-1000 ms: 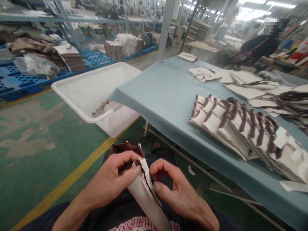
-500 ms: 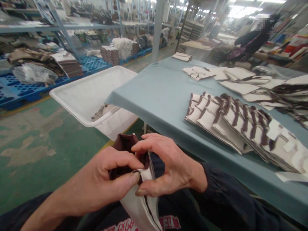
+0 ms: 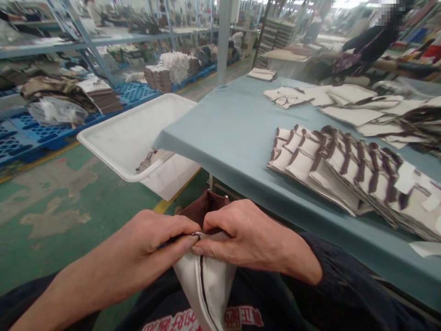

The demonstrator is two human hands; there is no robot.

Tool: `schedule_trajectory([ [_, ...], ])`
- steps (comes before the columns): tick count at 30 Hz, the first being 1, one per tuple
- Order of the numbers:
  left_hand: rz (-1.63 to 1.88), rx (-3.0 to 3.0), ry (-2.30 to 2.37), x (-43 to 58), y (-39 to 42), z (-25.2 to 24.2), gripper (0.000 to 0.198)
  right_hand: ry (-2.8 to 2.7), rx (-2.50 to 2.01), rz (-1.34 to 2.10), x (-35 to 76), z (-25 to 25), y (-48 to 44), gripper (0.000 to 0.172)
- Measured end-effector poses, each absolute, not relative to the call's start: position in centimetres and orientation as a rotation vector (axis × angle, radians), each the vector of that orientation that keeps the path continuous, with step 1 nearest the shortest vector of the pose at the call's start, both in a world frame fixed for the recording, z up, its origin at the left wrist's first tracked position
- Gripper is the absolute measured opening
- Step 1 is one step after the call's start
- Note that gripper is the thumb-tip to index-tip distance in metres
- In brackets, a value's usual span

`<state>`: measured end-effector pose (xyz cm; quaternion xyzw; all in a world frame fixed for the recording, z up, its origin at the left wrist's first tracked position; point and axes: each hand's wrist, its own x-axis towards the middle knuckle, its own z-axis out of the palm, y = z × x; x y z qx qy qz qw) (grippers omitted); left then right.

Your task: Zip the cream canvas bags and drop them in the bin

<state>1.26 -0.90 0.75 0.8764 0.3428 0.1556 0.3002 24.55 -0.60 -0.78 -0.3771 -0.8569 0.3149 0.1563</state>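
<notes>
A white fabric piece (image 3: 213, 280) with a dark seam line and a brown inner side hangs in front of my body at the bottom centre. My left hand (image 3: 161, 243) pinches its upper edge between thumb and fingers. Close beside it, my right hand (image 3: 237, 234) grips the same edge, thumb in front and fingers curled behind. The two thumb tips nearly meet at the seam. Behind the hands, the brown part (image 3: 203, 207) of the piece stands open.
A blue-covered table (image 3: 220, 124) lies ahead and right, bearing a row of white and brown fabric pieces (image 3: 317, 156) and looser pieces (image 3: 358, 103). Left of it is a white tub (image 3: 113, 124). A person in dark clothes (image 3: 368, 46) leans at the back right.
My right hand has closed from a wide curl onto the fabric edge. Both hands have drawn level, and the piece has turned so its seam faces me.
</notes>
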Motion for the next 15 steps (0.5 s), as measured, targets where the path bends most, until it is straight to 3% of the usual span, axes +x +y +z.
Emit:
schedule_trajectory([
  [8, 0.37, 2.282, 0.939, 0.9, -0.5, 0.6, 0.018, -2.564, -1.273, 0.881, 23.5, 0.2, -0.7, 0.034],
  [15, 0.426, 2.342, 0.882, 0.2, -0.7, 0.6, 0.019, -2.518, -1.1, 0.931, 23.0, -0.2, -0.5, 0.033],
])
